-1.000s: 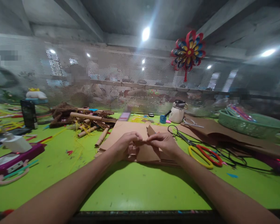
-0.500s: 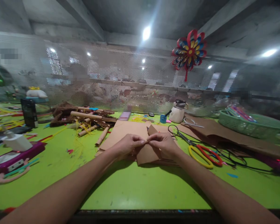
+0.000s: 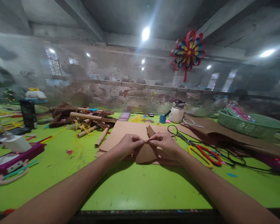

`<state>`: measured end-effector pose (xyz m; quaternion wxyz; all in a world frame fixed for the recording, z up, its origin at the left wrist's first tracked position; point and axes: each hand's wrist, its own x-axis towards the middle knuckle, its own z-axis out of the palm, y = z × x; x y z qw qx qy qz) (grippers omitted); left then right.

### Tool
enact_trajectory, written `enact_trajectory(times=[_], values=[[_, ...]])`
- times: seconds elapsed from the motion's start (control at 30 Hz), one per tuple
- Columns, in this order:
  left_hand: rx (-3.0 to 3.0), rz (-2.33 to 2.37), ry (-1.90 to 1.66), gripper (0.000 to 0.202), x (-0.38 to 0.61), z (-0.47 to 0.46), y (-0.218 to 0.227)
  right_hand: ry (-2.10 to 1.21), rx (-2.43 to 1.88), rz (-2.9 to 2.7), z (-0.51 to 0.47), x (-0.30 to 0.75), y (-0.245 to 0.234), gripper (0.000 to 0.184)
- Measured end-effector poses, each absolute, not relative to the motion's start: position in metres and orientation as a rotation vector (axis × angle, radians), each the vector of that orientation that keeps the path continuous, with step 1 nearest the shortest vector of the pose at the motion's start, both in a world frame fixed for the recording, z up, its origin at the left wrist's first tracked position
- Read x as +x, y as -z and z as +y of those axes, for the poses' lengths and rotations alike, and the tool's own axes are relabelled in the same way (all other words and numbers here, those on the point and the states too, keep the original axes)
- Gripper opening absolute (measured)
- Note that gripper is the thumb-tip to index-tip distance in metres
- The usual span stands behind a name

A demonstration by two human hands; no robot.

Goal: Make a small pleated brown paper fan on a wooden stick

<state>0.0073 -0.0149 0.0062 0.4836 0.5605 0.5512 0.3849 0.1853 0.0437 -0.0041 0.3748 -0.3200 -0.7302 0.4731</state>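
Note:
Between my two hands is a piece of brown kraft paper [image 3: 146, 153], bent and folded, with one dark corner sticking up behind the fingers. My left hand [image 3: 130, 145] pinches its upper edge between thumb and fingers. Close beside it, my right hand [image 3: 165, 143] pinches the same edge, the fingertips of both hands almost meeting. Under the hands lies a stack of flat brown paper sheets [image 3: 121, 130]. Scissors [image 3: 200, 152] with one yellow and one red handle loop rest just right of my right hand.
Rolled paper tubes [image 3: 86, 116] with yellow shreds lie at the back left. A purple power strip [image 3: 35, 151] with a white plug sits at left. Behind stand a blue paint jar [image 3: 162, 119], a white jug [image 3: 176, 113] and a green basket [image 3: 259, 126]. Black cable [image 3: 242, 165] runs at right.
The pinched paper has shifted slightly, its lower flap a little higher. My fingertips have moved slightly apart along the edge. Both hands keep their pinch.

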Motion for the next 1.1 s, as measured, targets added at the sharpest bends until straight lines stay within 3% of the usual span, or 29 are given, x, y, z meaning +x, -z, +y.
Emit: enact_trajectory(times=[0.93, 1.1], values=[[1.539, 1.170, -1.004, 0.033, 0.002, -0.011, 0.004, -1.343, -0.623, -1.959, 0.040, 0.194, -0.009, 0.026], [1.611, 1.166, -0.984, 0.032, 0.007, -0.013, 0.002, -1.180, -0.740, -1.941, 0.039, 0.187, -0.007, 0.026]])
